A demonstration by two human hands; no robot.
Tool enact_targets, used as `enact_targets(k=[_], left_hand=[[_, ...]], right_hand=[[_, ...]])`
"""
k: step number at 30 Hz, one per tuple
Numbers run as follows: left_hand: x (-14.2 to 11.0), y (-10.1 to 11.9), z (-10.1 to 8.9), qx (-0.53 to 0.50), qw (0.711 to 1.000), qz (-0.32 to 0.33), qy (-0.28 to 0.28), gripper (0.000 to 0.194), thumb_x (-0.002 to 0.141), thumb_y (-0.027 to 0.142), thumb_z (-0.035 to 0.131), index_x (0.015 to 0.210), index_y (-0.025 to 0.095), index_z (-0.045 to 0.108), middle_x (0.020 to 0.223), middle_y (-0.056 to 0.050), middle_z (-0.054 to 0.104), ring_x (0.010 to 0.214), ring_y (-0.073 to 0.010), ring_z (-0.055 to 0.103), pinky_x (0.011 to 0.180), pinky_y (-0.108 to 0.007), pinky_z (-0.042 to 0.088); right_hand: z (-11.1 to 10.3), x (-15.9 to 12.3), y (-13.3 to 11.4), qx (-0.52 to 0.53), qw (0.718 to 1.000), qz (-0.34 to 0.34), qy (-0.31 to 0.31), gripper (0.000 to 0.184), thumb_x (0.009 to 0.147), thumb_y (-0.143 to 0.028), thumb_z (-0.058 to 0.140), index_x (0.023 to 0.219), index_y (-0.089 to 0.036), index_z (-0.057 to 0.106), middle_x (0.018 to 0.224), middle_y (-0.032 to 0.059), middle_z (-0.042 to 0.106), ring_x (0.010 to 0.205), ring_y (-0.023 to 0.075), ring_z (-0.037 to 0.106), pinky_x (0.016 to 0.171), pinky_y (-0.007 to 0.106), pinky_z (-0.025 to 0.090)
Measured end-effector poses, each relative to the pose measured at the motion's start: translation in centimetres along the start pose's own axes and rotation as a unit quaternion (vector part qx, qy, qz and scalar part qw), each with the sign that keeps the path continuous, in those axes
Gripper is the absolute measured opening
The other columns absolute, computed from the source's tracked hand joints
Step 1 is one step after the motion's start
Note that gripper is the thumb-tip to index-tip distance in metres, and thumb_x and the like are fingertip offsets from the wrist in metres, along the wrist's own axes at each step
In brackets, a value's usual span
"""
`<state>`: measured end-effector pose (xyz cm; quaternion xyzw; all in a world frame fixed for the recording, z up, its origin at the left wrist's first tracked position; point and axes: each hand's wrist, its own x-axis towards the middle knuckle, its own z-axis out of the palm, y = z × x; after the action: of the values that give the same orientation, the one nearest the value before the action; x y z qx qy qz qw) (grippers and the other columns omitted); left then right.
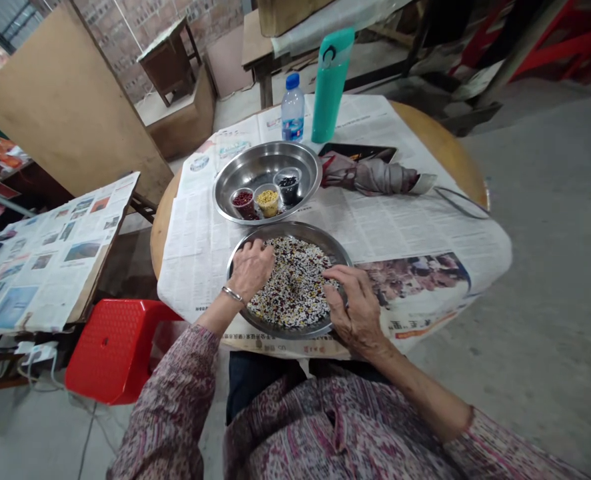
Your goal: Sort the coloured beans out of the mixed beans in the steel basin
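Observation:
A steel pan full of mixed beans sits at the near edge of a round table covered in newspaper. My left hand rests in the beans at the pan's left side, fingers curled closed over them. My right hand lies on the pan's right rim, fingertips pinched together in the beans. Behind it a second steel pan holds three small cups: red beans, yellow beans and black beans.
A water bottle and a teal flask stand at the table's far side. A folded umbrella lies right of the far pan. A red stool and a newspaper-covered board are to my left.

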<state>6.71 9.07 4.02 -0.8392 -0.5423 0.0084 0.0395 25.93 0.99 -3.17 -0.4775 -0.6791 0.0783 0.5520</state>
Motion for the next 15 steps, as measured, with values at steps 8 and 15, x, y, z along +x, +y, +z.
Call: enact_targets(k=[8,15], left_hand=[[-5.3,1.5,-1.4,-0.1,0.991,-0.027,-0.083,0.039,0.091,0.046,0.061,0.122,0.023,0.052,0.114,-0.007,0.055,0.095,-0.0207,0.062,0.078,-0.032,0.055],[-1.6,3.8,0.6,-0.168,0.98,0.094,-0.057,0.033,0.096,0.01,0.04,0.121,0.022,0.057,0.109,-0.005,0.06,0.097,-0.0162,0.06,0.086,-0.028,0.053]], right_hand=[[0.1,-0.1,0.1,0.003,1.0,0.006,-0.004,0.028,0.092,-0.02,0.052,0.119,-0.024,0.058,0.11,0.0098,0.063,0.106,0.0261,0.06,0.094,0.047,0.049],[0.2,0.0,0.0,-0.008,1.0,-0.007,-0.001,0.025,0.092,-0.019,0.051,0.116,-0.024,0.058,0.108,0.0093,0.063,0.104,0.0251,0.059,0.092,0.045,0.05]])
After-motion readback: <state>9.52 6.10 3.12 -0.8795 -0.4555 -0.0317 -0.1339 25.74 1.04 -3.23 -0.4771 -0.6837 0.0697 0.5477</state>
